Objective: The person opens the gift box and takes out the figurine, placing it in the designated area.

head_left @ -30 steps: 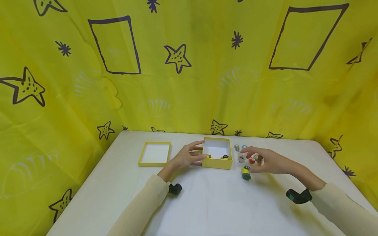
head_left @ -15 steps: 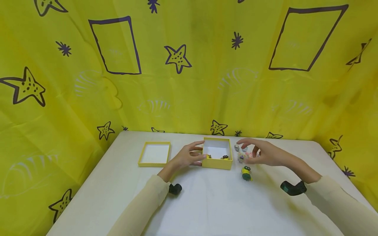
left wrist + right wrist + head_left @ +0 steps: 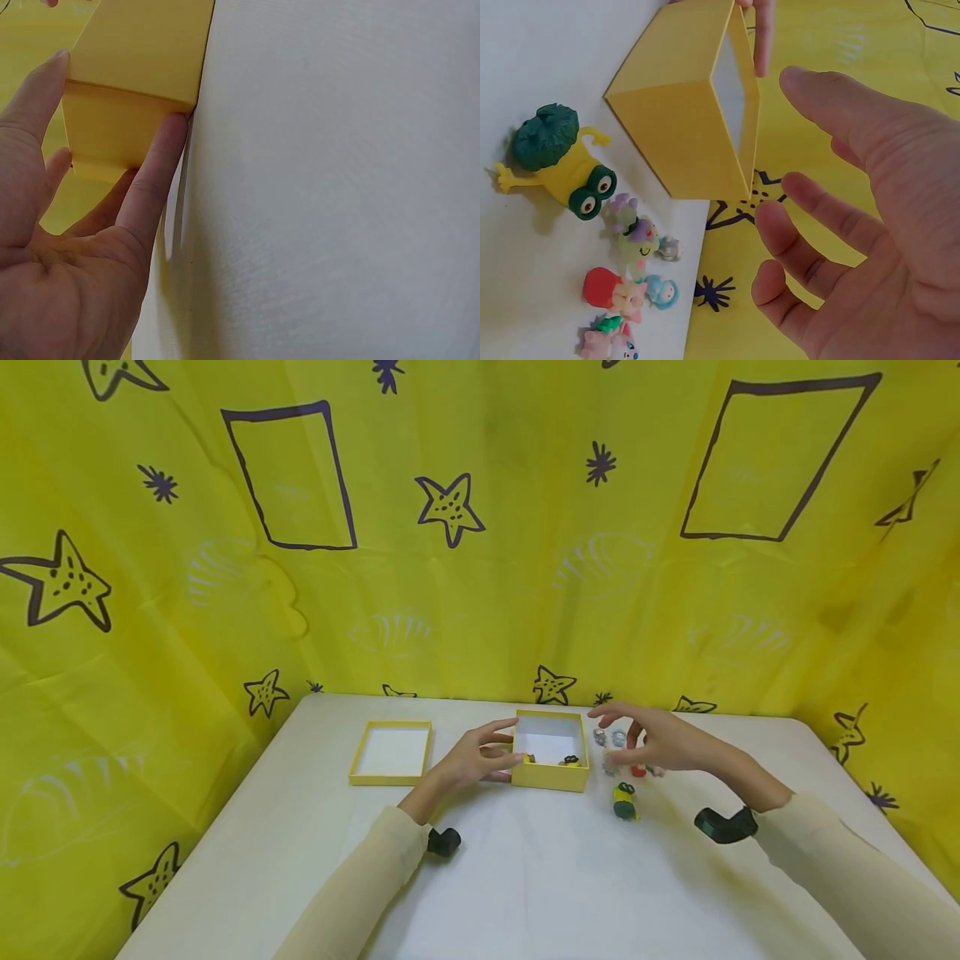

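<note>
An open yellow box (image 3: 550, 777) with a white inside stands mid-table in the head view; yellow figures (image 3: 572, 761) with dark goggles lie near its front wall. My left hand (image 3: 474, 755) rests straight fingers on the box's left side, the thumb at its front corner. To the right, my right hand (image 3: 667, 739) hovers above small toy figures, fingers spread and holding nothing. In the right wrist view a yellow goggled figure with a dark green base (image 3: 570, 161) lies on its side. Near it sit a greenish figure with a purple top (image 3: 636, 238) and a red-and-pink figure (image 3: 615, 291).
The yellow-rimmed box lid (image 3: 392, 752) lies inside-up left of the box. A light blue figure (image 3: 661, 292), a small grey one (image 3: 670, 248) and pink ones (image 3: 600, 345) share the right-hand cluster. A yellow patterned curtain (image 3: 480, 593) borders the white table (image 3: 525, 877).
My right hand has moved left and a little away from me over the figures, towards the box. My left hand, the box and the lid keep their places.
</note>
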`<state>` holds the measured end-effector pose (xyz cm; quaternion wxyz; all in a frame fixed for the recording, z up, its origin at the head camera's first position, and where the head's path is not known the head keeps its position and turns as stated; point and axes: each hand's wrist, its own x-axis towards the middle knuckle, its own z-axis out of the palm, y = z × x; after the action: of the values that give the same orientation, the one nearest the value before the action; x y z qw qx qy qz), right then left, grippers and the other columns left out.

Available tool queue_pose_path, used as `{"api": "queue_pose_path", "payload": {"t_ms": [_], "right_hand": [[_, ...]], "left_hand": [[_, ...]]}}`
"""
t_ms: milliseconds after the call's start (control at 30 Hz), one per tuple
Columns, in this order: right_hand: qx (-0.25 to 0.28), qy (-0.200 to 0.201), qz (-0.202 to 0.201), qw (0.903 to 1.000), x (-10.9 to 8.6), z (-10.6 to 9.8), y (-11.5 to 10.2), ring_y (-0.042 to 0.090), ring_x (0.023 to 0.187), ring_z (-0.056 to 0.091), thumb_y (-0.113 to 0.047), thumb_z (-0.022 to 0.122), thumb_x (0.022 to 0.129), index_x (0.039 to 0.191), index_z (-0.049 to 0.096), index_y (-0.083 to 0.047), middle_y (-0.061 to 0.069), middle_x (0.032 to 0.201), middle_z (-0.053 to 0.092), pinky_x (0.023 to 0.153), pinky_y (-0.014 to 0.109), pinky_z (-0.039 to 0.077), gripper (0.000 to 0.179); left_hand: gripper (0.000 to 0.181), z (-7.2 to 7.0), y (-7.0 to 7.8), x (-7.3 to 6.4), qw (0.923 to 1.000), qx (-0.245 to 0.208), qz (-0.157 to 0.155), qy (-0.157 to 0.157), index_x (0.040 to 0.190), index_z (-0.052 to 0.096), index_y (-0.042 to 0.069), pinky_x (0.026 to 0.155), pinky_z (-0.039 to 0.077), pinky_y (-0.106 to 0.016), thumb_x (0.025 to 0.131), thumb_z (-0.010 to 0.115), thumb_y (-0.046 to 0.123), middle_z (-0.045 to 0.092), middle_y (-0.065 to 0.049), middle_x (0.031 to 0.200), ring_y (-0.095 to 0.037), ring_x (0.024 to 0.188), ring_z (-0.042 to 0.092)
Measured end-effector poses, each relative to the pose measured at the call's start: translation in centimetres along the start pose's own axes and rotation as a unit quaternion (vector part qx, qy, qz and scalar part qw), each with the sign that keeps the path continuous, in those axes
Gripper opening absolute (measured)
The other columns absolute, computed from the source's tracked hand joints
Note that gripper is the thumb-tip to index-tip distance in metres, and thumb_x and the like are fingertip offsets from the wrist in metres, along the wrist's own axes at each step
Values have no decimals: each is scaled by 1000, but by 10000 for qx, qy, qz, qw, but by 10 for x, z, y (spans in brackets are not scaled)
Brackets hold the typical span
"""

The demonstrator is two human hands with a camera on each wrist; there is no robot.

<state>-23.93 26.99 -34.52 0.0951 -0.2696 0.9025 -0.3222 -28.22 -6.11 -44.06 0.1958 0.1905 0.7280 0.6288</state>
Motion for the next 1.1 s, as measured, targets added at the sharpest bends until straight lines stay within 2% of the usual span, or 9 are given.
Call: {"api": "queue_pose_path", "payload": {"t_ms": [300,500,667,833,1100], "right_hand": [[-201,21,-209,9996,16,2,-5,19,86,61,-27,80,92,147,52,-12,20,133,60,64,30,55,63],[-226,-46,-175,9996,24,4,-6,21,85,60,-22,79,93,146,52,-10,22,134,59,63,32,57,61],[-284,4,-122,9995,32,7,-7,21,87,61,-22,79,93,145,53,-9,21,133,60,69,32,58,60],[-428,85,-240,9988,42,13,-6,20,80,60,-20,81,91,142,57,-8,18,127,64,67,31,57,58],[-481,-107,-293,9984,55,23,-3,19,75,59,-19,82,90,140,58,-7,21,125,65,69,29,57,57]], "left_hand": [[76,-1,-1,0,10000,-80,-7,-18,160,37,17,84,63,-40,95,76,12,46,-21,152,-30,121,63],[75,-1,-1,0,10000,-8,41,-12,160,38,17,84,63,-41,95,76,12,46,-21,152,-31,123,62],[74,-2,-2,0,9999,56,96,-4,160,39,16,83,63,-41,95,75,12,46,-22,152,-32,122,63],[74,-2,-2,-1,9998,130,113,31,159,39,17,83,63,-40,95,76,14,48,-21,151,-32,122,63],[76,-2,-3,1,10000,57,27,29,160,39,18,83,63,-40,94,77,17,47,-20,151,-31,123,62]]}}
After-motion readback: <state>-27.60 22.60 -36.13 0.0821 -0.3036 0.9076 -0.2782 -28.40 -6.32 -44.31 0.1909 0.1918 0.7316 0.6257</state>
